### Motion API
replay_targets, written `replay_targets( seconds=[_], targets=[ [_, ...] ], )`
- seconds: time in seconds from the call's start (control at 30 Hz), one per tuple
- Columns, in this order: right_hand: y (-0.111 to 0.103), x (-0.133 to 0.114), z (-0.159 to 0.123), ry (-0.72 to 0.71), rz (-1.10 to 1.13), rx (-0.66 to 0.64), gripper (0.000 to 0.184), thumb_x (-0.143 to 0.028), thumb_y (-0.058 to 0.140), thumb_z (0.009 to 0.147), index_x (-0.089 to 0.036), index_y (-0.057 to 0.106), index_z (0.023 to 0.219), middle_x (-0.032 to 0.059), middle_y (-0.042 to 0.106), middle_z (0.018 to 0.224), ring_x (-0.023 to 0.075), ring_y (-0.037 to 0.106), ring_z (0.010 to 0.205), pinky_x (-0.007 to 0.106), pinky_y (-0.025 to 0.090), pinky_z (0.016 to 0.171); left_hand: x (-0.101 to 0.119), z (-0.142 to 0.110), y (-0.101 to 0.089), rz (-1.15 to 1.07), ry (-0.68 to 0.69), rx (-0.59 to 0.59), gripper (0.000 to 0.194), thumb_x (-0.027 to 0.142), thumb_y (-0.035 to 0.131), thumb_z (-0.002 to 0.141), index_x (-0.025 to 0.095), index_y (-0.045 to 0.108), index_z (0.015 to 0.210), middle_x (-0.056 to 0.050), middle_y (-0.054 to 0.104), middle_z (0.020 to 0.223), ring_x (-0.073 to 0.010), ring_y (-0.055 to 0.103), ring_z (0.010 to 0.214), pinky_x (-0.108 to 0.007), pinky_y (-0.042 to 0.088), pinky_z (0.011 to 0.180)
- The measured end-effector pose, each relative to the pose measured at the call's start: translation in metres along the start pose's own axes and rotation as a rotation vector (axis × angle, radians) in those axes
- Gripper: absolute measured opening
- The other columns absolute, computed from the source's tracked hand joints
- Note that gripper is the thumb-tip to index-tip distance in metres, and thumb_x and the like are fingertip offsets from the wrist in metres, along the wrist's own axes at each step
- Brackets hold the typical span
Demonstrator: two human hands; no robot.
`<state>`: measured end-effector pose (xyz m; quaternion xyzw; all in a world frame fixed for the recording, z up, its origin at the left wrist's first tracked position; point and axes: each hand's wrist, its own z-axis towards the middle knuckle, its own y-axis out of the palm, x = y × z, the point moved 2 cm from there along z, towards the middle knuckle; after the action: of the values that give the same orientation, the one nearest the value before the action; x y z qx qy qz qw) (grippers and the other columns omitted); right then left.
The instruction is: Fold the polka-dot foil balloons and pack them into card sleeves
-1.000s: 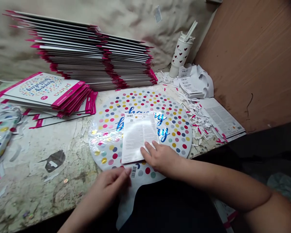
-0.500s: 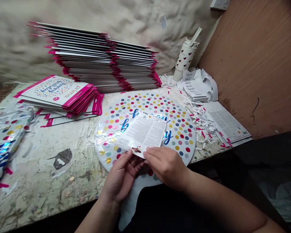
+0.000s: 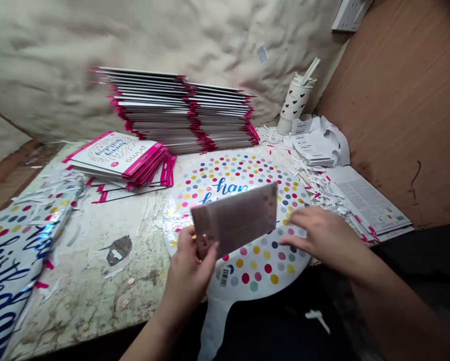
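My left hand point(image 3: 193, 265) pinches a flat card packet point(image 3: 238, 220) by its left end, thumb on the near face. The packet is tilted up above a flat, round foil balloon point(image 3: 255, 273) with coloured dots and blue lettering, covering part of the words. To the right of the packet, my right hand point(image 3: 317, 233) is apart from it, thumb and fingers spread with nothing between them. The balloon's pale tail point(image 3: 213, 326) hangs over the table's front edge, with a barcode sticker point(image 3: 224, 277) near its base.
Tall piles of pink-edged card packets point(image 3: 195, 118) stand at the back, with a smaller pile point(image 3: 116, 155) to the left. Another foil balloon point(image 3: 18, 271) lies far left. A heart-patterned tumbler point(image 3: 295, 103), label strips point(image 3: 315, 145), paper scraps point(image 3: 318, 185) and printed cards point(image 3: 368, 200) are on the right.
The packet was lying on the balloon, then was lifted by both hands. Now my left hand alone holds it tilted up, and my right hand has let go and moved right.
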<state>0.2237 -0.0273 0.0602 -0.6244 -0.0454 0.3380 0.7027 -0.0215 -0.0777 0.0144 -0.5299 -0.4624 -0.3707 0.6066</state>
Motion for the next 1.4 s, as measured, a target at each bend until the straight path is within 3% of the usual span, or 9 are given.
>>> replay_targets(
  seconds=[0.13, 0.3, 0.43, 0.5, 0.67, 0.87, 1.1, 1.23, 1.4],
  targets=[
    [-0.019, -0.013, 0.017, -0.192, 0.376, 0.225, 0.025, -0.027, 0.067, 0.075, -0.026, 0.064, 0.101, 0.0056, 0.065, 0.103, 0.0251, 0.056, 0.105, 0.045, 0.04, 0.097, 0.045, 0.002, -0.01, 0.299, 0.523, -0.104, 0.051, 0.015, 0.059, 0.076, 0.033, 0.048, 0.123, 0.002, 0.071, 0.082, -0.0154, 0.067, 0.069, -0.026, 0.053, 0.066],
    [0.002, -0.035, 0.041, -0.336, 0.939, 0.322, 0.019, -0.021, 0.063, 0.08, -0.027, 0.066, 0.098, 0.0034, 0.069, 0.094, 0.0226, 0.062, 0.097, 0.045, 0.045, 0.094, 0.067, 0.01, -0.05, 0.239, 0.705, -0.065, 0.035, 0.017, 0.059, 0.079, 0.026, 0.059, 0.113, -0.004, 0.069, 0.102, -0.0182, 0.066, 0.092, -0.027, 0.054, 0.079],
    [0.028, -0.026, 0.046, -0.06, 0.917, 0.296, 0.049, -0.025, 0.069, 0.074, -0.028, 0.053, 0.121, 0.0061, 0.06, 0.117, 0.0233, 0.055, 0.111, 0.043, 0.043, 0.097, 0.051, 0.032, -0.111, 0.743, 0.993, 0.339, 0.041, 0.014, 0.058, 0.078, 0.027, 0.059, 0.117, -0.002, 0.066, 0.112, -0.0183, 0.063, 0.099, -0.029, 0.05, 0.087],
    [0.036, -0.017, 0.045, 0.056, 0.875, 0.309, 0.044, -0.026, 0.065, 0.078, -0.027, 0.052, 0.12, 0.0055, 0.063, 0.108, 0.0207, 0.059, 0.104, 0.042, 0.045, 0.095, 0.032, 0.062, -0.148, 1.0, 0.855, 0.543, 0.044, 0.01, 0.056, 0.077, 0.026, 0.058, 0.119, -0.002, 0.063, 0.118, -0.0195, 0.058, 0.108, -0.032, 0.045, 0.093],
    [0.051, -0.003, 0.042, 0.126, 0.771, 0.256, 0.028, -0.028, 0.06, 0.081, -0.024, 0.06, 0.109, 0.0044, 0.066, 0.098, 0.0184, 0.062, 0.094, 0.036, 0.05, 0.087, -0.007, 0.152, -0.204, 1.196, 0.473, 0.319, 0.035, 0.007, 0.039, 0.083, 0.01, 0.06, 0.111, -0.01, 0.062, 0.118, -0.0231, 0.054, 0.113, -0.04, 0.043, 0.094],
    [0.072, 0.021, 0.036, 0.16, 0.576, 0.24, 0.026, -0.029, 0.055, 0.082, -0.021, 0.062, 0.106, 0.0071, 0.064, 0.105, 0.0198, 0.06, 0.093, 0.038, 0.05, 0.085, -0.003, 0.15, -0.136, 1.093, 0.522, 0.15, 0.044, 0.008, 0.037, 0.083, 0.003, 0.044, 0.126, -0.021, 0.045, 0.134, -0.0352, 0.034, 0.128, -0.064, 0.024, 0.099],
    [0.098, 0.041, 0.02, 0.274, 0.635, 0.222, 0.021, -0.027, 0.051, 0.083, -0.017, 0.063, 0.099, 0.0079, 0.064, 0.098, 0.0167, 0.061, 0.085, 0.031, 0.051, 0.076, -0.026, -0.032, 0.037, 0.87, 1.02, -0.513, 0.042, 0.03, 0.055, 0.078, 0.018, 0.057, 0.118, -0.009, 0.061, 0.12, -0.0259, 0.058, 0.108, -0.036, 0.047, 0.089],
    [0.094, 0.033, 0.011, 0.146, 0.535, 0.181, 0.019, -0.022, 0.051, 0.083, -0.019, 0.064, 0.096, 0.0061, 0.064, 0.095, 0.0175, 0.059, 0.089, 0.033, 0.049, 0.079, -0.023, -0.017, 0.01, 0.889, 1.03, -0.4, 0.04, 0.029, 0.05, 0.084, 0.018, 0.053, 0.122, -0.011, 0.055, 0.127, -0.0272, 0.049, 0.118, -0.039, 0.041, 0.096],
    [0.093, 0.031, 0.008, 0.127, 0.51, 0.19, 0.017, -0.022, 0.051, 0.083, -0.02, 0.065, 0.093, 0.0057, 0.064, 0.093, 0.0186, 0.06, 0.09, 0.035, 0.049, 0.081, -0.006, 0.094, -0.104, 1.329, 0.588, 0.343, 0.052, 0.024, 0.044, 0.086, 0.015, 0.035, 0.136, -0.021, 0.036, 0.139, -0.0399, 0.038, 0.12, -0.051, 0.034, 0.091]
  ],
)
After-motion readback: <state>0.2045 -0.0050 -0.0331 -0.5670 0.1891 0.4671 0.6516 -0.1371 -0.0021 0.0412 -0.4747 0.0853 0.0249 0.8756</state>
